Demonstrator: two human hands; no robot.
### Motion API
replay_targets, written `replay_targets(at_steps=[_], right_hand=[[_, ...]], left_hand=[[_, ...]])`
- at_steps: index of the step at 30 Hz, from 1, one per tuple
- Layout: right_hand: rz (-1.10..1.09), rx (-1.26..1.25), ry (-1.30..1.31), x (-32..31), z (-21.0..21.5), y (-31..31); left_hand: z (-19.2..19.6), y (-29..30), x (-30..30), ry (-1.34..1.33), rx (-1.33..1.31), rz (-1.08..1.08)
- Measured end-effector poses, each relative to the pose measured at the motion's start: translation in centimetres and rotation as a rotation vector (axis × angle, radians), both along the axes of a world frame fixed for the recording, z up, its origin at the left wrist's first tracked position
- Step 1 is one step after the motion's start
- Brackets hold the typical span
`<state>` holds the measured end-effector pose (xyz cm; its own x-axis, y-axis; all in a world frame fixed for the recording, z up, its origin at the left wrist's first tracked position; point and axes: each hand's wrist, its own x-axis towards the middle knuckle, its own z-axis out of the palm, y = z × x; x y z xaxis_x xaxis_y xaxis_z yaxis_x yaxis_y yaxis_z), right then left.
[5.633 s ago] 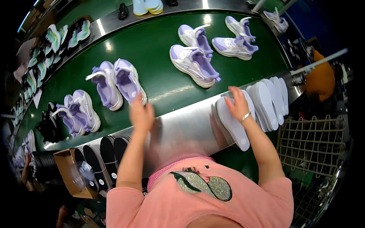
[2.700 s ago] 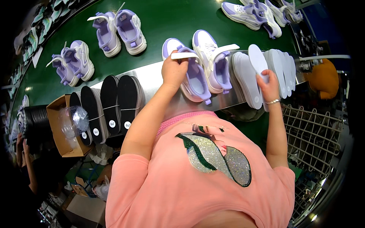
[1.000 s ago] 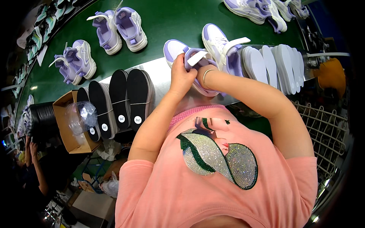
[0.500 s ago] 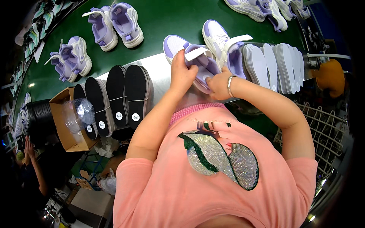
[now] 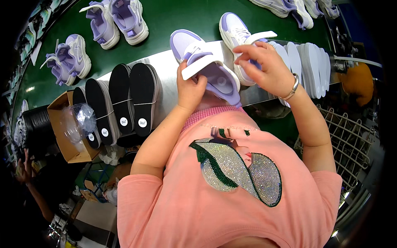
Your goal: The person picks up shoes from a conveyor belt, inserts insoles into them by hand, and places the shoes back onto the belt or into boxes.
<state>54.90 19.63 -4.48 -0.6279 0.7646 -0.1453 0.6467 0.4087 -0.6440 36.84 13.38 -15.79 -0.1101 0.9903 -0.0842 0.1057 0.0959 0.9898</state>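
A white and lilac sneaker (image 5: 186, 43) rests on the metal strip with its toe pointing away from me. My left hand (image 5: 190, 89) is closed on this sneaker's side at the opening, by the white strap. A round pale mark shows on the lilac inside. To its right stands a second matching sneaker (image 5: 233, 29), its strap sticking out to the right. Over the second sneaker's opening is my right hand (image 5: 269, 68), fingers bent and apart, with nothing visible in them. It covers part of that sneaker, so whether it touches it I cannot tell.
Stacks of black insoles (image 5: 142, 95) lie left of the sneakers, stacks of white insoles (image 5: 308, 68) right. A cardboard box (image 5: 62, 136) holds clear plastic. More lilac sneakers (image 5: 128, 20) stand on the green table (image 5: 173, 14). A wire rack (image 5: 343, 140) is at right; another person's hand (image 5: 25, 167) at far left.
My right hand has left the left sneaker's heel and moved up and right over the second sneaker. My left hand still grips the first sneaker. The view has shifted slightly.
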Motion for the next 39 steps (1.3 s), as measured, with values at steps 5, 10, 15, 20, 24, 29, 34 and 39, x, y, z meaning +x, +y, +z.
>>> replay_targets(at_steps=[5,10,15,20,24,29,34,39], right_hand=[[0.353,-0.018,-0.427,-1.1,-3.0,-2.6],[0.483,-0.166,-0.581,-0.6,-7.1,-2.0],[0.527,-0.243,-0.717,-1.9,-5.6,-1.7],[0.566,-0.276,-0.759,-2.0,-5.1,-1.0],[0.373,-0.321,-0.603,-1.4,-5.3,-2.4],[0.018,0.064,0.152,2.1,-3.5,-3.7],[-0.755,0.242,0.054,13.8,-7.6,-2.2],[-0.954,0.147,-0.516,23.1,-11.6,-3.9]], left_hand=[[-1.1,1.9,1.0,0.145,0.068,-0.028],[-0.1,3.2,2.1,0.375,0.066,-0.036],[-0.5,3.2,2.1,0.352,0.099,-0.035],[-0.8,3.7,2.2,0.301,0.111,-0.054],[-0.1,3.1,1.9,0.371,0.083,-0.041],[1.6,3.5,-1.6,0.326,0.015,-0.043],[5.1,2.6,0.9,0.845,0.607,0.055],[5.8,5.8,7.7,0.48,0.418,-0.296]])
